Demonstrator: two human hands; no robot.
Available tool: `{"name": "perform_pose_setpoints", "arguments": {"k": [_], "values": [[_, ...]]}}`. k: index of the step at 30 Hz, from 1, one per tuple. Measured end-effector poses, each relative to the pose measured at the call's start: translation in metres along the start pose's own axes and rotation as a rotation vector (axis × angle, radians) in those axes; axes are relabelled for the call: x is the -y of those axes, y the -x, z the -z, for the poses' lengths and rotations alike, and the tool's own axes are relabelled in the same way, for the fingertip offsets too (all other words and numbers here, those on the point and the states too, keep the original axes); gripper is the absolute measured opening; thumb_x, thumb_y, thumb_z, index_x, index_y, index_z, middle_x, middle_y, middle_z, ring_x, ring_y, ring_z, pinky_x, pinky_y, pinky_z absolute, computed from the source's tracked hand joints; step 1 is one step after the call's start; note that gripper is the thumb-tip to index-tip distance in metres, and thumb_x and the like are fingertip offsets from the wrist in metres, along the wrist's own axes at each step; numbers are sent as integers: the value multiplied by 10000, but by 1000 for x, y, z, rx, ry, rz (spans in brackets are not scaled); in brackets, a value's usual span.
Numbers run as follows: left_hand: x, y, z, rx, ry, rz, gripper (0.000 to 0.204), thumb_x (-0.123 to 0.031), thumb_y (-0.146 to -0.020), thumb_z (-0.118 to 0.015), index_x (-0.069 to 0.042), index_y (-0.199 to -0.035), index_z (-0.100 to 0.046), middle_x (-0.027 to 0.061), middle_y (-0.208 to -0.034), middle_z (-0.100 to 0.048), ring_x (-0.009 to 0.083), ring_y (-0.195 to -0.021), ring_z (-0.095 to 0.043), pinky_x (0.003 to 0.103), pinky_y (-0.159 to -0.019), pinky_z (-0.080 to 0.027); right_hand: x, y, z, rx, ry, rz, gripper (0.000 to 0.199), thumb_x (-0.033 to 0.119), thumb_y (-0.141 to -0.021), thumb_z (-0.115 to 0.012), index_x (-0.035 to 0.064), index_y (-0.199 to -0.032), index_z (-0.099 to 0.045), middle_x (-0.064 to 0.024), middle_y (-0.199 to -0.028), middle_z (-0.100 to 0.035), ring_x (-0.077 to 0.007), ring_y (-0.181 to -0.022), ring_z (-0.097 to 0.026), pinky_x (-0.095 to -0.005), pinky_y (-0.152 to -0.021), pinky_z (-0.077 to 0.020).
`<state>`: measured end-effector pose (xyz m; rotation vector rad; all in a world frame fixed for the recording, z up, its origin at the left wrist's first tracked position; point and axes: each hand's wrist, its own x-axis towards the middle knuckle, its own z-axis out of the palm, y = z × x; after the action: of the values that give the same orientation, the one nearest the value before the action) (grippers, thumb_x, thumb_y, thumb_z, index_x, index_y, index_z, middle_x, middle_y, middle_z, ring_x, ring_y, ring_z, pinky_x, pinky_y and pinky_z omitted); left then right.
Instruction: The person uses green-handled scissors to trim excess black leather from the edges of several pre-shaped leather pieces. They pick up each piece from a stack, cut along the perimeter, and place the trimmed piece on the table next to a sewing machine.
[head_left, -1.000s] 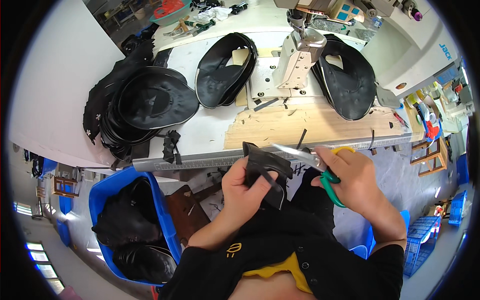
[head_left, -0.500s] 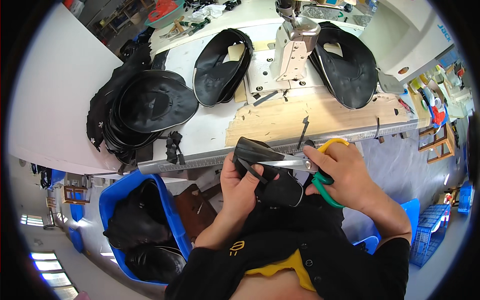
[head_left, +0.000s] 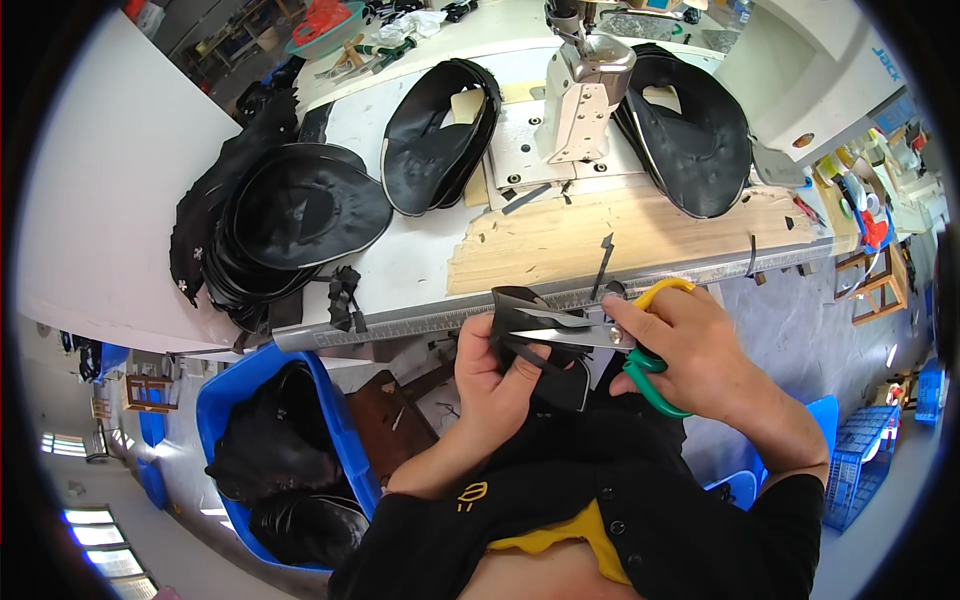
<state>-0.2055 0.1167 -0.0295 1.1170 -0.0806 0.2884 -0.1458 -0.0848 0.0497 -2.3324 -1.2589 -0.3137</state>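
My left hand [head_left: 495, 385] pinches a black leather shoe upper [head_left: 565, 385], with a narrow black strip across the thumb. In my right hand [head_left: 690, 355] is a pair of scissors [head_left: 590, 335] with one yellow and one green handle. Its blades are parted and point left, lying over the piece beside my left fingers. Whether they touch the material I cannot tell. Both hands are just in front of the table's ruler edge [head_left: 420, 322].
A sewing machine [head_left: 585, 105] stands on the table. Around it are black uppers: a stack [head_left: 310, 205] on the left, more [head_left: 440, 135] in the middle and another [head_left: 690, 135] on the right. A blue bin [head_left: 335, 400] with black pieces sits at lower left.
My left hand has moved slightly right with the black upper and turned it. The scissor blades have opened wider. My right hand stays nearly in place.
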Motion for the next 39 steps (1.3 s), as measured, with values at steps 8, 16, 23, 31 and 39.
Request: {"name": "perform_pose_setpoints", "arguments": {"k": [8,16,23,31,39], "values": [[0,6,4,87,-203,-100,261,-5,-854,-606,-3,-1062,-448,75,-1010,-579,105,-915,-552,252,-829,-444,-5,4,3,57,41,22,634,326,-613,-764,69,-1155,-560,-46,-722,-531,-229,-667,-544,-368,-632,-446],[-1,2,5,168,-213,-69,265,9,-861,-582,-3,-1086,-442,105,-1052,-571,130,-944,-563,276,-821,-475,-11,4,-2,50,5,-3,620,301,-627,-767,61,-1159,-558,-51,-701,-549,-219,-577,-534,-323,-540,-440],[-5,-22,23,126,429,195,302,-111,-871,-581,-25,-1130,-450,169,-1047,-581,211,-728,-622,324,-605,-535,-26,8,-15,-95,-558,-574,611,240,-738,-751,56,-1254,-480,-63,-780,-538,-151,-714,-521,-261,-685,-451],[-22,-65,35,490,927,42,415,-379,-926,-474,-25,-1140,-497,60,-982,-568,43,-475,-460,247,-514,-332,-25,18,-50,0,-1347,-711,616,154,-798,-691,17,-1319,-390,-53,-1049,-547,-123,-961,-513,-267,-863,-414],[-44,-90,42,54,-403,-80,225,-95,-822,-633,-3,-1006,-542,70,-824,-606,116,-686,-552,229,-637,-450,-17,28,-61,-285,-1653,-716,534,-29,-734,-548,13,-1253,-429,-51,-1124,-542,-121,-1015,-505,-263,-870,-412]]}}
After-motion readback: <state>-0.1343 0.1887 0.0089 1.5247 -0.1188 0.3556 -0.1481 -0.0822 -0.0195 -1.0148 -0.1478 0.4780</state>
